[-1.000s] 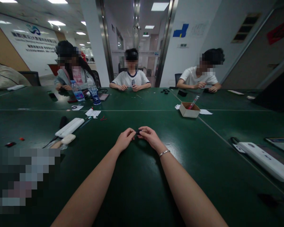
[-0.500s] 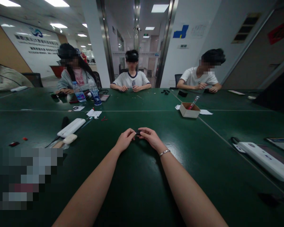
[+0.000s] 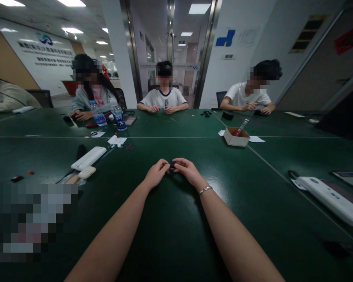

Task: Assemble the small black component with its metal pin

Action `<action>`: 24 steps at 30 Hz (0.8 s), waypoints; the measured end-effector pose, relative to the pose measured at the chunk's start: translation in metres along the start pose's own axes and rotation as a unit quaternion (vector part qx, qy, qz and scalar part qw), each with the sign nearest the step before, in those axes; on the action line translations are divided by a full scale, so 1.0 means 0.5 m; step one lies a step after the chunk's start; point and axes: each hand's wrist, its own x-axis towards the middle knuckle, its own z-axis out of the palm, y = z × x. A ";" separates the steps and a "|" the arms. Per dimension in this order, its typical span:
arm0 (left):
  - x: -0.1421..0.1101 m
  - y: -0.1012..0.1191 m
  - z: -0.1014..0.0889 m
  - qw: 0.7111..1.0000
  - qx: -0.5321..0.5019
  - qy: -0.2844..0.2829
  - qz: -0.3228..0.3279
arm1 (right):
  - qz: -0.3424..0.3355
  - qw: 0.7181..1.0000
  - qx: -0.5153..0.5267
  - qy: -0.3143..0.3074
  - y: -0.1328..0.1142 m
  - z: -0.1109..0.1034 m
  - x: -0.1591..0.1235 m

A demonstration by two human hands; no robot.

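Note:
Over the green table (image 3: 170, 219), my left hand (image 3: 158, 171) and my right hand (image 3: 188, 170) meet fingertip to fingertip. Between them is a small black object (image 3: 172, 165), too small and too covered by fingers to name its kind. The right thumb and fingers pinch its right part. At its left end the left thumb and forefinger are closed, covering that tip. A silver bracelet (image 3: 206, 190) circles my right wrist.
Left of my hands lie a white power bank-like block (image 3: 88, 158) and a rounded cream item (image 3: 87, 172). Beyond are scraps of paper (image 3: 117, 140), two bottles (image 3: 118, 116) and an open box (image 3: 236, 138). A white device (image 3: 331, 197) lies right. Several people sit around the table.
My left fingertips have shifted slightly right, closer to the right hand, and cover the pale bit that showed at the black object's left end. Both arms otherwise stay in place.

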 end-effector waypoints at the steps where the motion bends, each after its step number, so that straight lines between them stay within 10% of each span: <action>1: 0.000 0.000 0.000 1.000 0.011 0.000 0.003 | 0.000 1.000 0.000 0.001 0.000 0.000 0.000; 24: 0.000 -0.003 0.002 1.000 0.022 0.008 0.010 | 0.000 1.000 0.003 -0.002 0.000 -0.001 0.000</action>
